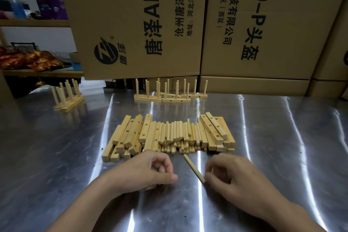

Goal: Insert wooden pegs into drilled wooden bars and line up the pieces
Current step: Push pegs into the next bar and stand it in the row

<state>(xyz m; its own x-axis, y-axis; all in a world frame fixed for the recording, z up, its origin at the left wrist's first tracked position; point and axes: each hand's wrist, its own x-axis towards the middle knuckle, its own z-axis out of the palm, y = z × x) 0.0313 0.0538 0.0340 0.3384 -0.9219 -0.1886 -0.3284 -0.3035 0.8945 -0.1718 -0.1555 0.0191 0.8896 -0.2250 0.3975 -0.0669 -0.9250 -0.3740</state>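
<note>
Just in front of the heap, between the two hands, a single peg (194,167) lay slanted on the surface (273,137). Its far tip pointed up and left toward the heap. Its near end sat at the fingertips of the right hand (233,177), which pinched it there, though blur made the grip hard to read finely. The left hand (148,171) rested close to the peg's left, fingers curled in with the thumb laid along them; whether it hid anything I could not tell.

The drilled bars (130,135) lay directly beyond both hands, long axes running away from the person, stacked at each flank of the heap with the loose pegs (178,133) bunched between them. The left-flank bars sat just beyond the left hand's knuckles, so that hand was likely the nearer one to fetch a bar while the right brought the peg's tip round to a hole.

Bare surface stretched to either side and toward the person, room enough to swing the peg upright. The finished bars (175,100), pegs standing in them, were well apart at the far edge under the cartons (141,24), with a second cluster (67,101) off to the far left.
</note>
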